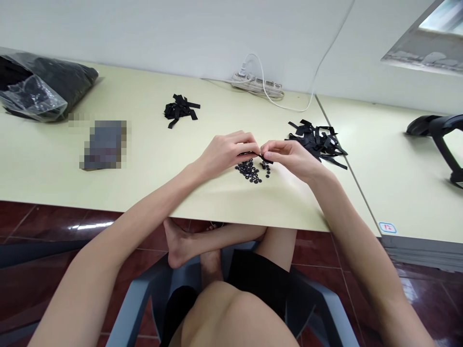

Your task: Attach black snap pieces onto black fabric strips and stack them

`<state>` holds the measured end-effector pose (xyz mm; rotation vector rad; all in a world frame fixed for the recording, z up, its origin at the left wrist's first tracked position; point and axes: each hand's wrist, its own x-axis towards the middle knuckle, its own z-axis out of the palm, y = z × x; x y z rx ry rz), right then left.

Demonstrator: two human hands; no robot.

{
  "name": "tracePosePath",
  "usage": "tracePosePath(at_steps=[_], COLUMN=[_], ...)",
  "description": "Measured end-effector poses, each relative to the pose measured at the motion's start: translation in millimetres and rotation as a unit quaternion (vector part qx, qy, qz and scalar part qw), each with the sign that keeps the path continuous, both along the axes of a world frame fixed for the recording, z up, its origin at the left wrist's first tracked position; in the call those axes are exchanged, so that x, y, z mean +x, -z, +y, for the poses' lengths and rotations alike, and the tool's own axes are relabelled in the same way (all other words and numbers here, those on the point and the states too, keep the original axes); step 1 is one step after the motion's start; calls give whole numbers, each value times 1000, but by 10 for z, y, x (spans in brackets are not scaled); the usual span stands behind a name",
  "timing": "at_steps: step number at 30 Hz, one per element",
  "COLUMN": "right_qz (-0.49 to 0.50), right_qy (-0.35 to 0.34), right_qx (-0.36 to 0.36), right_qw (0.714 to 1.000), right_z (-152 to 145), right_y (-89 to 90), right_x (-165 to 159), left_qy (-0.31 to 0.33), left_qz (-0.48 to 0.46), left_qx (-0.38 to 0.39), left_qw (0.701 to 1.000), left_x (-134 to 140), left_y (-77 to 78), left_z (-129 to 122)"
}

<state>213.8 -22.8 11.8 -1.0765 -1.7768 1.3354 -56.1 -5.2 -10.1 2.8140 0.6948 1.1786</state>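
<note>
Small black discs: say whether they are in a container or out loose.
Out and loose: the discs lie directly on the table, some strewn apart from the rest.

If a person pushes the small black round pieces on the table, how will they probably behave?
The black round pieces would probably slide and scatter, since they lie loose on the smooth-looking table. They seem light, being tiny beside the right hand. Rolling looks less likely, as most appear to lie flat.

Power strip (258, 85) by the wall (144, 33); blurred object (105, 144), possibly a phone.
</note>
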Motion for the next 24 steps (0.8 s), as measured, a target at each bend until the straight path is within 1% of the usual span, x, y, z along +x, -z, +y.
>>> tracePosePath(at_steps=[3, 6, 9, 15, 19, 24], right_qz=[0, 17, 34, 68, 92, 68], right_qy=[-31, -32, -27, -49, -51, -35], right_qx=[-44, -72, -92, -120, -119, -80], right_qw=[999, 997, 995, 989, 987, 994], right_z=[-13, -23, -28, -18, -6, -4], right_y=[-2, -3, 2, 51, 71, 71], right_x=[-18, -45, -63, -81, -89, -104], left_qy=[0, -9, -13, 3, -5, -5], left_qz=[-3, 0, 3, 1, -5, 5], left_qx=[9, 8, 20, 33, 25, 3], left_qw=[1000, 1000, 1000, 999, 1000, 1000], left_x=[2, 2, 5, 8, 17, 35], left_y=[2, 2, 8, 19, -2, -27], left_z=[-2, -2, 4, 4, -12, -43])
